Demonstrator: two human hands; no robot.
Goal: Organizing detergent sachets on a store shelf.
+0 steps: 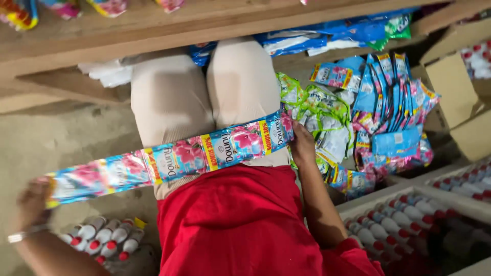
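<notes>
Stretching across the knees, the sachet strip (169, 158) runs long-axis left to right, slightly rising rightward; the left hand (31, 203) pinches its left end, the right hand (303, 145) grips its right end.

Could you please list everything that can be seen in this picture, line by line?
strip of sachets: one, blue and pink, stretched across the knees between both hands
pile of sachets: many, blue, pink and green, on the floor to the right
small bottles: about five, white with red caps, lower left
boxed bottles: many, white with red caps, in trays lower right
cardboard box: one, brown, open, far right
wooden shelf: one, brown, across the top, packets above and below it
wristwatch: one, silver, on the left wrist
knees: two, in beige, centre
red garment: one, bottom centre
left hand: grips the strip's left end
right hand: grips the strip's right end
</notes>
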